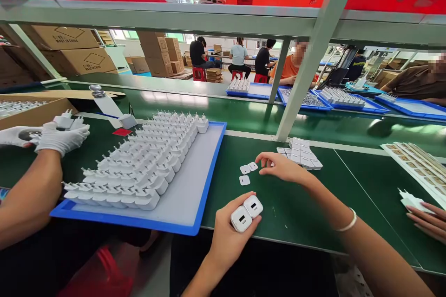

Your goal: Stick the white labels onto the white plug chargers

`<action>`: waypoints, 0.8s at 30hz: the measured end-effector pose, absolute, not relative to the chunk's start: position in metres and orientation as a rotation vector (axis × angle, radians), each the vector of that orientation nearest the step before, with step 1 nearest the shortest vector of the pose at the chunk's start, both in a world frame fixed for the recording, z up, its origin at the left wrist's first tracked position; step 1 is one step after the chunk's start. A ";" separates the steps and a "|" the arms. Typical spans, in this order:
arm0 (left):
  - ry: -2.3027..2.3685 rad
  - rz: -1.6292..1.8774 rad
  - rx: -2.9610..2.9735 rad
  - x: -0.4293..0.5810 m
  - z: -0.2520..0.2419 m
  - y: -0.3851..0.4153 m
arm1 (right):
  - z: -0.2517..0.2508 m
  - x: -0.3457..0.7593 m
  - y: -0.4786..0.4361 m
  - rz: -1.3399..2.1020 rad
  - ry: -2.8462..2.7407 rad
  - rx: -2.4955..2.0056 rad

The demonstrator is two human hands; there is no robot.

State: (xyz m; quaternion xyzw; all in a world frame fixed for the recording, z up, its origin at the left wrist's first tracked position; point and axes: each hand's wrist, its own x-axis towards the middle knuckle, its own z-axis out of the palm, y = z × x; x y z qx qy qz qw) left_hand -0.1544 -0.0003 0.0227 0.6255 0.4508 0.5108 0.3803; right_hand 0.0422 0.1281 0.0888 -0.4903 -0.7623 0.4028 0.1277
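My left hand [226, 239] is at the table's near edge, closed round two white USB charger plugs [246, 212] held side by side with their ports facing up. My right hand [284, 167] reaches out over the green mat, thumb and forefinger a little apart, with nothing visible between them. Its fingertips are just right of three small white square pieces [245, 169] lying on the mat. A small stack of white flat pieces [303, 153] lies beyond that hand.
A blue-rimmed tray [209, 176] on the left holds rows of several white plugs [146, 158]. A co-worker's gloved hands [59, 137] hold plugs at far left. Another person's fingers [427, 218] and a label sheet [414, 162] are at right. A slanted steel post [303, 83] rises behind.
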 end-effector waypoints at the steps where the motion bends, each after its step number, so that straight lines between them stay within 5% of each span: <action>1: 1.132 1.306 1.537 -0.156 0.023 -0.001 | 0.082 0.041 0.143 1.171 -2.236 -1.445; 15: 1.183 1.372 1.424 -0.155 0.021 0.014 | 0.058 0.025 0.179 1.122 -2.302 -1.770; 24: 1.181 1.462 1.519 -0.151 0.017 0.021 | 0.071 0.045 0.104 1.312 -2.005 -1.361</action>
